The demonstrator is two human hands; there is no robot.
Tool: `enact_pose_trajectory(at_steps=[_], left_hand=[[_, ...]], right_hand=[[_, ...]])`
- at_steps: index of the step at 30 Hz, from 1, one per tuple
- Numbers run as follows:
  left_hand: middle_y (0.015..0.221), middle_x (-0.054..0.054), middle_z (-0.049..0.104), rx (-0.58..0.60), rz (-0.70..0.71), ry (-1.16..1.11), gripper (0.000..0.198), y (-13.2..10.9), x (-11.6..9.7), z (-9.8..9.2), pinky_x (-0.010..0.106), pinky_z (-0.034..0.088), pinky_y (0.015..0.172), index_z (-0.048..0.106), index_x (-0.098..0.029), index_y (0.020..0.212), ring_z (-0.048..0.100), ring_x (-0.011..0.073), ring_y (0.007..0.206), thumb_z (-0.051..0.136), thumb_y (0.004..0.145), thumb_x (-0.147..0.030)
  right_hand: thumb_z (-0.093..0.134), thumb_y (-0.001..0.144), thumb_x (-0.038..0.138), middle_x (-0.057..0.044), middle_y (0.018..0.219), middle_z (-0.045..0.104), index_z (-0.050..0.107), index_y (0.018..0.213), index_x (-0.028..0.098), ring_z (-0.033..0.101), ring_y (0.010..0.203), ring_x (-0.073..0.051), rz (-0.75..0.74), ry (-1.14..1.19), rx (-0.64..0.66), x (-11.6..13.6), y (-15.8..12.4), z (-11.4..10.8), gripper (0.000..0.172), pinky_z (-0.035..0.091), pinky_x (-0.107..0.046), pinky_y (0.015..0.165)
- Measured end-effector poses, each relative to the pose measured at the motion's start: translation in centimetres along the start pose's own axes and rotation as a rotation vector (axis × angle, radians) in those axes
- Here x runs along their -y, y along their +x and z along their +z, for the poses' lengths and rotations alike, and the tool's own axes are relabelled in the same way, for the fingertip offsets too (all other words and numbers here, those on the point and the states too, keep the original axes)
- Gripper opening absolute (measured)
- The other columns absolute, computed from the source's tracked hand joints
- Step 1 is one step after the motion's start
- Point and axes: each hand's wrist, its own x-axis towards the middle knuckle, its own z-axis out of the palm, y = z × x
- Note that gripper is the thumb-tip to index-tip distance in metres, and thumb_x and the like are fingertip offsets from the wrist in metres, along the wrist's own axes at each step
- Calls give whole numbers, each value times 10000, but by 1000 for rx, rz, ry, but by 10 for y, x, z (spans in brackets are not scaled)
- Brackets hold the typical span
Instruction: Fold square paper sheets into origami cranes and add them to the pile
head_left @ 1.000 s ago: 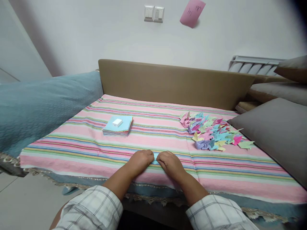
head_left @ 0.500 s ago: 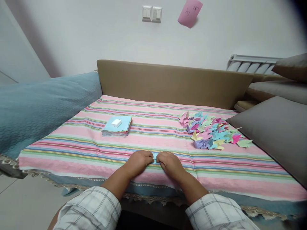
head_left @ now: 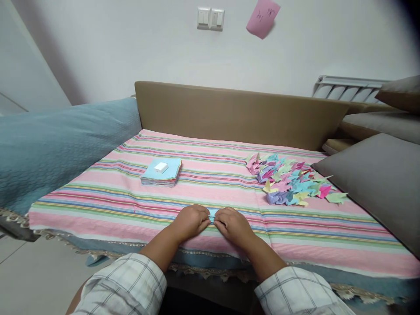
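A small piece of light blue paper [head_left: 212, 213] lies low on the striped cloth, mostly covered by my fingers. My left hand [head_left: 193, 222] pinches its left side, fingers bent and closed. From the other side my right hand [head_left: 232, 223] grips it the same way, its fingertips close to those of the left. Only a narrow strip of the paper shows between the hands, so its folded shape is hidden. Off to the right lies a heap of folded paper cranes [head_left: 288, 179] in many colours.
A stack of square paper [head_left: 159, 177], light blue on top, bears a small white block [head_left: 161, 167] at the left. Striped cloth [head_left: 210, 170] covers the seat. Grey cushions [head_left: 377, 175] stand at the right, a blue-covered armrest [head_left: 72, 140] at the left, a brown backrest [head_left: 236, 113] behind.
My fingers have shifted slightly on the blue paper, and less of its near part shows between them. The whole view has moved a little; the stack and the cranes stay put.
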Motion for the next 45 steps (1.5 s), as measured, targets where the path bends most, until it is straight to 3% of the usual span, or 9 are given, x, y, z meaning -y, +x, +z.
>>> enact_pose_trajectory(at_steps=[11, 16, 21, 24, 30, 36, 45], left_hand=[[775, 42, 672, -57, -200, -49, 102, 5, -3, 10, 296, 418, 755, 592, -178, 645, 596, 188, 791, 584, 746, -165], [762, 18, 643, -36, -296, -88, 102, 7, -5, 8, 267, 390, 716, 556, -183, 644, 570, 172, 776, 619, 724, -175], [790, -6, 622, -43, -405, -64, 81, 5, -8, 7, 252, 365, 654, 545, -204, 776, 547, 164, 759, 614, 735, -192], [824, 1, 631, -40, -402, -63, 112, 5, -8, 7, 259, 380, 673, 568, -208, 836, 555, 174, 793, 620, 739, -189], [860, 16, 663, -29, -315, -106, 107, 7, -5, 7, 280, 405, 786, 635, -199, 847, 572, 176, 859, 615, 752, -154], [821, 16, 662, -49, -280, -127, 103, 7, -4, 6, 267, 420, 769, 656, -193, 806, 580, 161, 823, 598, 751, -128], [835, 9, 686, 33, -129, -98, 157, 6, 6, 1, 248, 437, 772, 670, -197, 828, 601, 146, 822, 546, 786, -111]], right_hand=[[544, 747, 110, -10, 694, 585, 531, 637, 194, 516, 719, -158, 222, 26, -75, 7, 8, 10, 139, 380, -269, 706], [545, 737, 115, -3, 700, 572, 521, 654, 200, 502, 722, -156, 267, 65, -103, 7, 7, 11, 121, 362, -259, 692], [547, 745, 135, -4, 769, 596, 544, 756, 201, 506, 764, -170, 309, 108, -96, 7, 7, 10, 67, 363, -265, 699], [553, 742, 130, -12, 815, 616, 566, 816, 202, 519, 797, -177, 317, 153, -101, 5, 7, 11, 104, 376, -274, 724], [567, 723, 101, 0, 792, 639, 592, 738, 204, 542, 804, -174, 313, 233, -102, 1, 10, 13, 106, 385, -287, 767], [563, 728, 94, 2, 761, 634, 607, 694, 201, 550, 784, -162, 299, 230, -111, 2, 10, 13, 121, 392, -277, 759], [547, 789, 113, -16, 818, 658, 645, 755, 206, 566, 818, -164, 206, 181, -58, -1, 6, 11, 140, 406, -297, 786]])
